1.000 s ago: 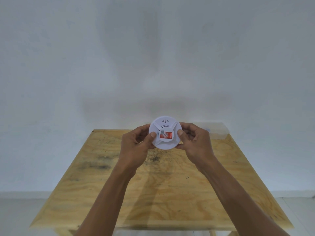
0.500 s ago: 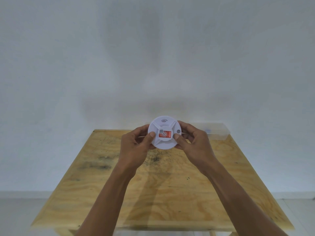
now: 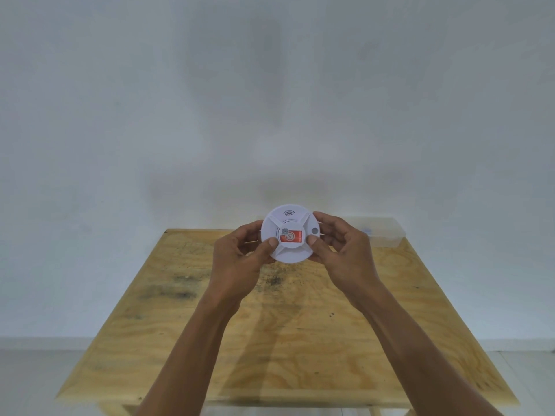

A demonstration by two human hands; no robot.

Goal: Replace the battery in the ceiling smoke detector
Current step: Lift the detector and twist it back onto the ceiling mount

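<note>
A round white smoke detector with a red sticker at its centre is held up above the far half of the wooden table, its face toward me. My left hand grips its left edge, thumb on the front. At its right edge my right hand grips it, thumb on the face near a small grey button. The detector's back is hidden, and no battery is visible.
A clear plastic box sits at the table's far right corner, behind my right hand. A plain white wall stands behind the table, and pale floor shows on both sides.
The detector has been turned a little clockwise between my hands, so the sticker and the grey button shifted. Both hands keep their hold in about the same place.
</note>
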